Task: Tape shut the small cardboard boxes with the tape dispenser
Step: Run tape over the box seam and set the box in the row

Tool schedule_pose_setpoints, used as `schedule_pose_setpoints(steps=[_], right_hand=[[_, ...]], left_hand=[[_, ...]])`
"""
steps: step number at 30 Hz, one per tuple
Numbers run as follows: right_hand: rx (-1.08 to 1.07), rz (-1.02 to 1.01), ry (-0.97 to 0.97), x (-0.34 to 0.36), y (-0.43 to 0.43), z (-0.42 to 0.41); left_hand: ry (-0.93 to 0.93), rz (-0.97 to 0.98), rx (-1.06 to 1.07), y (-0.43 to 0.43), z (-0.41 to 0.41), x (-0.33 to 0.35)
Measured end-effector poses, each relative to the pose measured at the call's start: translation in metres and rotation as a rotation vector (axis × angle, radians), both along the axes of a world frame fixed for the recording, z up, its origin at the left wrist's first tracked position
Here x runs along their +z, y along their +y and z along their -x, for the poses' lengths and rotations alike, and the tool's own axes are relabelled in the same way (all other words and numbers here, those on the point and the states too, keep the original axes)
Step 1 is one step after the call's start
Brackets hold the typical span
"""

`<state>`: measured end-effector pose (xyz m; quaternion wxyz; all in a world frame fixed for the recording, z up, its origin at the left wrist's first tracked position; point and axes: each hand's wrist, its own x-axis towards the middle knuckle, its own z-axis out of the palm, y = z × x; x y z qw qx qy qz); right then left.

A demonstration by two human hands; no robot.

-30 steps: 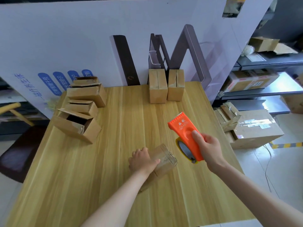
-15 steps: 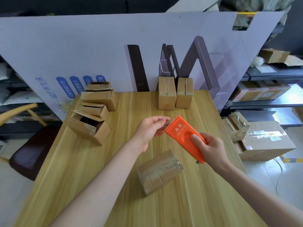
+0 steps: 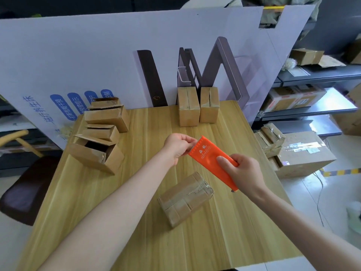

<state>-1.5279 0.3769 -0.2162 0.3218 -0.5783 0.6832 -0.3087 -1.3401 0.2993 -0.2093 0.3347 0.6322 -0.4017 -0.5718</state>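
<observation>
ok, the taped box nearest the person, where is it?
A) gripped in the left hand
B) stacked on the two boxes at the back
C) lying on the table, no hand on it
C: the taped box lies on the table, while the left hand pinches the toothed end of the tape dispenser and the right hand holds its body.
</observation>
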Motion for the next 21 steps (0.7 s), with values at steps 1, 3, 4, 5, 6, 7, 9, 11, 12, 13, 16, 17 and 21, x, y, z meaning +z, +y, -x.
schedule_pose_setpoints(steps=[1, 3, 4, 5, 6, 7, 9, 11, 12, 13, 16, 17, 21], right_hand=[[-0.02, -0.01, 0.047, 0.0, 0.002, -0.001], [-0.061, -0.025, 0.113, 0.0, 0.007, -0.002], [-0.075, -0.034, 0.131, -0.001, 0.01, -0.001], [-0.089, -0.045, 0.144, -0.003, 0.014, 0.001], [-0.109, -0.059, 0.155, -0.004, 0.018, 0.006], [-0.13, -0.074, 0.161, -0.007, 0.024, 0.012], [-0.169, -0.111, 0.148, -0.013, 0.039, 0.029], [-0.198, -0.158, 0.14, -0.021, 0.06, 0.048], [-0.208, -0.184, 0.141, -0.026, 0.07, 0.054], [-0.216, -0.206, 0.138, -0.031, 0.078, 0.058], [-0.213, -0.277, 0.221, -0.048, 0.09, 0.058], [-0.208, -0.304, 0.266, -0.053, 0.09, 0.057], [-0.215, -0.382, 0.343, -0.075, 0.087, 0.055]], left_hand=[[-0.024, -0.006, 0.003, -0.003, 0.003, -0.005], [-0.052, -0.021, -0.004, -0.007, 0.011, -0.015], [-0.068, -0.026, -0.018, -0.008, 0.015, -0.02], [-0.089, -0.029, -0.037, -0.009, 0.021, -0.025], [-0.114, -0.03, -0.053, -0.01, 0.025, -0.029], [-0.144, -0.028, -0.056, -0.011, 0.028, -0.033], [-0.208, -0.017, -0.018, -0.017, 0.026, -0.041], [-0.26, -0.02, 0.012, -0.022, 0.017, -0.052], [-0.28, -0.03, 0.002, -0.022, 0.014, -0.058], [-0.295, -0.044, -0.017, -0.02, 0.013, -0.065], [-0.323, -0.075, -0.04, -0.008, 0.018, -0.09], [-0.332, -0.077, -0.035, -0.004, 0.019, -0.097], [-0.379, -0.056, -0.053, 0.002, 0.015, -0.114]])
